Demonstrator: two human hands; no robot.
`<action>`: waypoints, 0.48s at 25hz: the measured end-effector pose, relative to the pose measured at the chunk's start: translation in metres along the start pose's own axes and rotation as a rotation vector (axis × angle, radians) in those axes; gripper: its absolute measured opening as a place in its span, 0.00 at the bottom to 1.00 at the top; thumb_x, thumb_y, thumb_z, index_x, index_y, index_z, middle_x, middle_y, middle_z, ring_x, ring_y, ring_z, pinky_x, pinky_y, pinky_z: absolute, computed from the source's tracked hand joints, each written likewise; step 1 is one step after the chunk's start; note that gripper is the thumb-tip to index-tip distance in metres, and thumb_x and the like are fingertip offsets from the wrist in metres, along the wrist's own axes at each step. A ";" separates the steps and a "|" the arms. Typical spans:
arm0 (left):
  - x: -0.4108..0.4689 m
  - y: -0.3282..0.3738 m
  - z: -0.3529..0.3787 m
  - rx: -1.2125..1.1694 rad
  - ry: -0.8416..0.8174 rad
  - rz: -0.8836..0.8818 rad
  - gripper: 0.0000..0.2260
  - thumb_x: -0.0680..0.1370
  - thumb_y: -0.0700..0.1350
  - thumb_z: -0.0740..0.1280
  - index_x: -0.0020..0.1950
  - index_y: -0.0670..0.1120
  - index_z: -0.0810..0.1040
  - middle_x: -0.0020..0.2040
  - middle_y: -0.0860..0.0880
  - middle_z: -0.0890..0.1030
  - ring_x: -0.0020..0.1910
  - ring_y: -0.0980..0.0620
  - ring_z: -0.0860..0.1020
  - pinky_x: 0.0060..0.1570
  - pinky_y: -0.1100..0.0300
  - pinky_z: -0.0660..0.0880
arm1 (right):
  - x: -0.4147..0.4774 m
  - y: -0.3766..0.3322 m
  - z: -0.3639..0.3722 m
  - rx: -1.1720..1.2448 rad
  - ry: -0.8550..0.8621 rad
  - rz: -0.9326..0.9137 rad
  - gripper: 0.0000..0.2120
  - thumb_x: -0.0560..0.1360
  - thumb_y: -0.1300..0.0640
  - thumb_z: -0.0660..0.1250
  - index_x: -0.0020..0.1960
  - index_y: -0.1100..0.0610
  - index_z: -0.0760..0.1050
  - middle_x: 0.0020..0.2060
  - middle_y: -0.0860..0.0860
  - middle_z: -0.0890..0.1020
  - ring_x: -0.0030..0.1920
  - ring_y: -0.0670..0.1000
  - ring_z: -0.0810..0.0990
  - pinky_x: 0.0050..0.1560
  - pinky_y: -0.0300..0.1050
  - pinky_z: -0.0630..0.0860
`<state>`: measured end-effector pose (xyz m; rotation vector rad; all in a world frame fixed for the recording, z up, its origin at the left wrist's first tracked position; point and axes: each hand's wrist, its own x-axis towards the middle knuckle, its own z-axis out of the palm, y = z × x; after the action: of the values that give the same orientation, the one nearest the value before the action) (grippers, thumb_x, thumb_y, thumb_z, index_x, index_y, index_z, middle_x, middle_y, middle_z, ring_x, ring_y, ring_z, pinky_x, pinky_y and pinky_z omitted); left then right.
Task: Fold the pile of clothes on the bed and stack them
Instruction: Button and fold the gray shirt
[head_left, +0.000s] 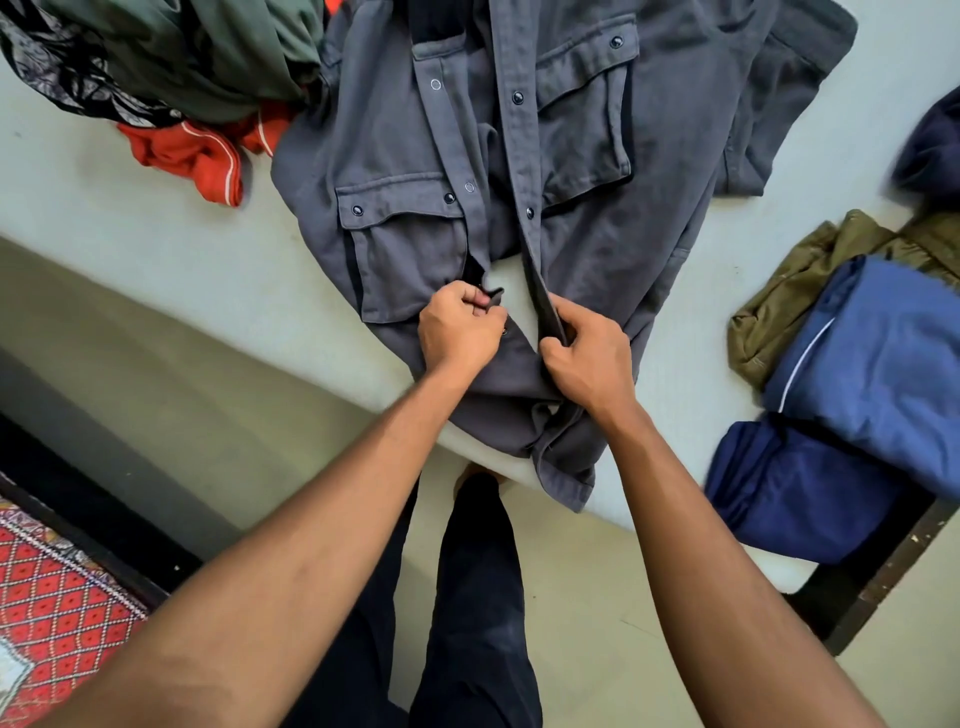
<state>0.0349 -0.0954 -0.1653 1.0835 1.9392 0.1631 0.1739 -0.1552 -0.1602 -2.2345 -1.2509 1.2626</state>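
Grey shirt (597, 218): lay front-up on the bed (156, 244), long axis running straight away from the near edge, collar end far, hem draped over that edge. Sat between the unfolded pile (182, 67) toward the far left edge and the folded stack (857, 364) at the right edge. Pinched at the left flap (491, 299) by the left hand (457, 332), fingers curled tight. Gripped at the snap placket (545, 306) by the right hand (587, 358), equally near. Probably called for drawing both edges together across the narrow gap.
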 end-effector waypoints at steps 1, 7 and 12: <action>-0.003 0.000 -0.003 -0.057 0.024 0.014 0.04 0.71 0.44 0.72 0.43 0.51 0.78 0.33 0.55 0.79 0.38 0.52 0.80 0.48 0.55 0.78 | -0.002 -0.003 -0.002 0.044 0.008 -0.005 0.33 0.68 0.57 0.62 0.69 0.34 0.73 0.46 0.38 0.85 0.47 0.46 0.81 0.56 0.45 0.77; 0.001 0.014 -0.020 -0.299 -0.071 0.025 0.08 0.72 0.40 0.67 0.43 0.54 0.74 0.34 0.53 0.76 0.37 0.46 0.80 0.43 0.49 0.82 | -0.011 -0.011 -0.001 0.188 0.014 -0.086 0.30 0.72 0.61 0.64 0.72 0.42 0.75 0.51 0.38 0.85 0.50 0.38 0.81 0.59 0.39 0.77; 0.021 0.038 -0.036 -0.475 -0.187 -0.103 0.07 0.76 0.35 0.69 0.44 0.47 0.78 0.35 0.48 0.80 0.30 0.57 0.78 0.33 0.63 0.78 | 0.004 -0.021 0.014 0.258 0.011 -0.058 0.28 0.71 0.60 0.64 0.69 0.43 0.78 0.55 0.41 0.86 0.45 0.40 0.81 0.56 0.43 0.79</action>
<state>0.0273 -0.0461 -0.1386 0.6581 1.6683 0.4261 0.1525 -0.1422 -0.1580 -2.0072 -1.0722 1.3058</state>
